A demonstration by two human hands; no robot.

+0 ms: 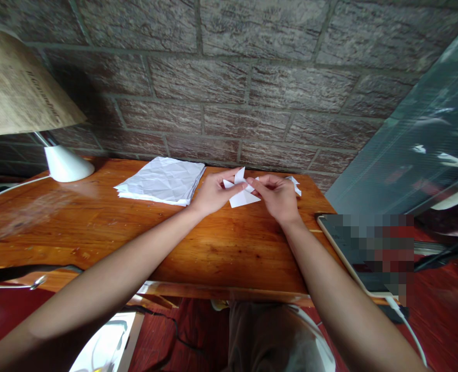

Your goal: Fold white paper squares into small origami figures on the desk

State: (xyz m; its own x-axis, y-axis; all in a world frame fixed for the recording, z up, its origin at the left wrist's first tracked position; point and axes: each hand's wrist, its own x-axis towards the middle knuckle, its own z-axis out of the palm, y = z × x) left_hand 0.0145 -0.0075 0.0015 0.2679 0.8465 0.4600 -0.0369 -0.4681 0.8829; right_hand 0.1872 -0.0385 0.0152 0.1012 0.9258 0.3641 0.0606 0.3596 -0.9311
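A small folded white paper piece (241, 198) with several pointed flaps is held between my two hands, above the wooden table. My left hand (212, 194) grips its left side, thumb across the front and fingers behind. On the other side, my right hand (278, 195) pinches the paper's right edge between thumb and fingers. Left of my left hand lies a stack of creased white paper sheets (163, 180). Just past my right hand, another folded white paper piece (295, 186) rests on the table, partly hidden by the hand.
The wooden table (229, 253) stands against a stone-block wall (229, 82). A lamp with a white base (68, 164) and printed shade (23, 88) is at the left. A tablet (353, 258) with a white cable (409, 323) sits at the right edge.
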